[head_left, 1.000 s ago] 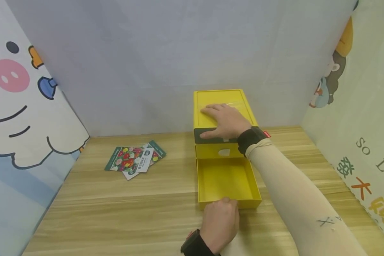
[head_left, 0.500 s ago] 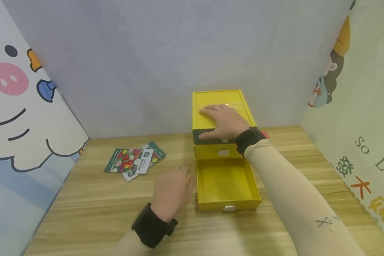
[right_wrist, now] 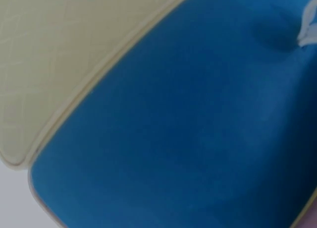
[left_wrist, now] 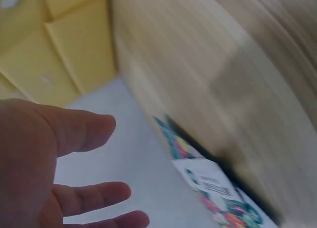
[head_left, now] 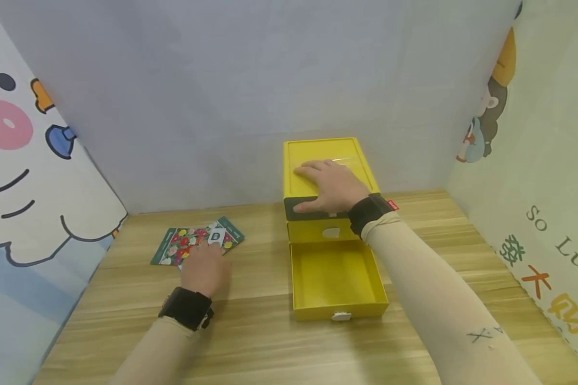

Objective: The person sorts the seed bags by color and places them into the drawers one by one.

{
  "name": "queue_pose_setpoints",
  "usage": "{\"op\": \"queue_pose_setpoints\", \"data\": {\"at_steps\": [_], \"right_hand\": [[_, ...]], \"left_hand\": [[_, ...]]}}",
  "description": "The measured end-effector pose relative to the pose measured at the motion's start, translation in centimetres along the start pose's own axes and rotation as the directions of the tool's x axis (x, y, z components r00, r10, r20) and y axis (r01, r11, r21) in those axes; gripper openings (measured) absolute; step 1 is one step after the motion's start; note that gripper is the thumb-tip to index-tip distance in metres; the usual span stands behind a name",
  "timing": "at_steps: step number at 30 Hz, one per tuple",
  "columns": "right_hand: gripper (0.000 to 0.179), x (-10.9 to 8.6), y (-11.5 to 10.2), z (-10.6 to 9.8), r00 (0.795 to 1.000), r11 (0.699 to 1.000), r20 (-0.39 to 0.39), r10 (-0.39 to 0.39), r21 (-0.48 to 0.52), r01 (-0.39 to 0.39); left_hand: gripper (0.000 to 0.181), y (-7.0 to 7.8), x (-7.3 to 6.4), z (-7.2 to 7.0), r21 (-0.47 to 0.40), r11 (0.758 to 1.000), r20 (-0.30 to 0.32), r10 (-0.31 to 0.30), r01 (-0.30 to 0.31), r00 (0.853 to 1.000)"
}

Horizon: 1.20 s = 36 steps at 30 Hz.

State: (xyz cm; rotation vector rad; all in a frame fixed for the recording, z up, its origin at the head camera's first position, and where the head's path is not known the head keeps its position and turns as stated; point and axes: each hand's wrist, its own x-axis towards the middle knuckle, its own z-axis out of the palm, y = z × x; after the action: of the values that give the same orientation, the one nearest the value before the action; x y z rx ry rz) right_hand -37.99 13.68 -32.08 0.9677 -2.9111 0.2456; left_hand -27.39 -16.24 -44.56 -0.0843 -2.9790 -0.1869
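My left hand (head_left: 204, 270) hovers at the flower-printed packets (head_left: 174, 246), which look like seed packets and lie overlapped at the left of the table. In the left wrist view its thumb and fingers are extended and apart from the packets (left_wrist: 218, 188). My right hand (head_left: 334, 184) rests spread on top of a yellow drawer box (head_left: 318, 149), its thumb over the dark front edge. The lowest drawer (head_left: 318, 313) is pulled out, and its inside is bare. A blue panel (right_wrist: 173, 114) with a pale rim fills most of the right wrist view, the right hand barely showing there.
The drawer has a small white handle (head_left: 341, 316), and another white handle (head_left: 331, 233) is on the drawer above. A grey cloth wall (head_left: 197, 107) stands behind the wooden table (head_left: 255, 342). Printed panels flank it at left and right.
My left hand has let go of the pulled-out drawer's front and moved left and away to the packets. The right hand stays on the box. The view has shifted slightly.
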Motion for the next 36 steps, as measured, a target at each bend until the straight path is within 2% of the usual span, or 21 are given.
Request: {"op": "queue_pose_setpoints", "data": {"at_steps": [2, 5, 10, 15, 23, 28, 32, 36], "right_hand": [[0.091, 0.1, -0.2, 0.1, 1.0, 1.0, -0.001, -0.007, 0.003, 0.007], [0.091, 0.1, -0.2, 0.1, 1.0, 1.0, -0.004, -0.007, 0.004, 0.007], [0.09, -0.6, 0.1, 0.0, 1.0, 1.0, -0.004, 0.007, 0.022, -0.007], [0.09, -0.4, -0.3, -0.2, 1.0, 1.0, -0.008, 0.001, 0.029, -0.001], [0.09, -0.2, -0.5, -0.3, 1.0, 1.0, -0.008, -0.003, 0.014, 0.003], [0.091, -0.1, -0.5, -0.3, 1.0, 1.0, -0.009, -0.004, 0.011, 0.005], [0.091, -0.2, -0.4, -0.2, 1.0, 1.0, -0.009, -0.002, 0.01, 0.002], [0.09, -0.2, -0.4, -0.2, 1.0, 1.0, -0.008, -0.003, 0.014, 0.004]], "left_hand": [[0.049, -1.0, 0.3, 0.4, -0.009, 0.999, 0.024, -0.049, 0.049, 0.999], [0.058, -2.2, 1.1, 1.4, 0.008, 0.996, 0.051, -0.09, 0.089, 0.995], [0.075, -3.3, 2.3, 3.4, 0.016, 0.992, 0.076, -0.123, 0.122, 0.99], [0.084, -4.2, 2.6, 4.2, 0.02, 0.988, 0.091, -0.155, 0.154, 0.984], [0.064, -4.6, 2.7, 4.6, -0.001, 0.978, 0.17, -0.204, 0.207, 0.964], [0.05, -4.5, 2.7, 4.4, -0.001, 0.979, 0.182, -0.201, 0.204, 0.963], [0.034, -4.4, 3.0, 4.2, -0.005, 0.985, 0.19, -0.166, 0.171, 0.968], [0.024, -4.4, 3.3, 4.6, 0.027, 0.995, 0.175, -0.104, 0.101, 0.979]]}}
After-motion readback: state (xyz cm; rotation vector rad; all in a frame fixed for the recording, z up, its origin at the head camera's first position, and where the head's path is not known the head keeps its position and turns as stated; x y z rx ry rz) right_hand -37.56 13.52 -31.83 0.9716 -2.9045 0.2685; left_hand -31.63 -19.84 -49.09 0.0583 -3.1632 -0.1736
